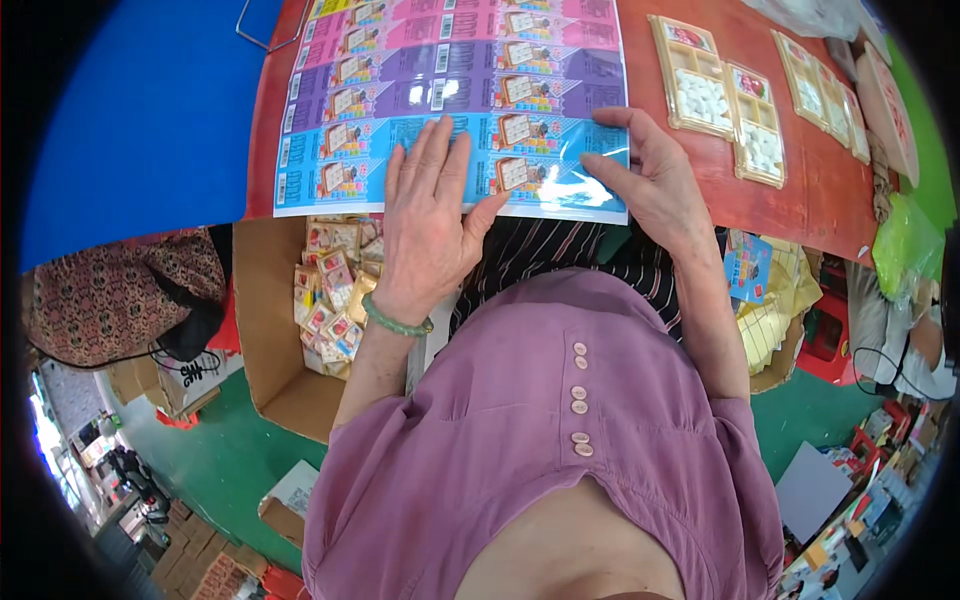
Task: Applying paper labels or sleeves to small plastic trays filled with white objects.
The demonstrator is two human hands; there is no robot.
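A glossy sheet of printed labels (470,75), with pink, purple and blue rows, lies on the red table in front of me. My left hand (428,220) rests flat on its lower blue rows, fingers stretched out and thumb spread. A green bangle (397,318) circles that wrist. At the sheet's right edge is my right hand (662,185), its thumb and forefinger apart on the blue part; its other fingers are partly hidden. Right of that hand, small divided trays (697,97) holding white pieces lie on the table.
More such trays (820,95) lie farther right on the red table (660,150). A blue surface (150,120) adjoins it at left. Below the edge stands a cardboard box (270,330) of small packs, and another box with yellow material (775,330) is at right. A light-green plastic bag (905,245) hangs there.
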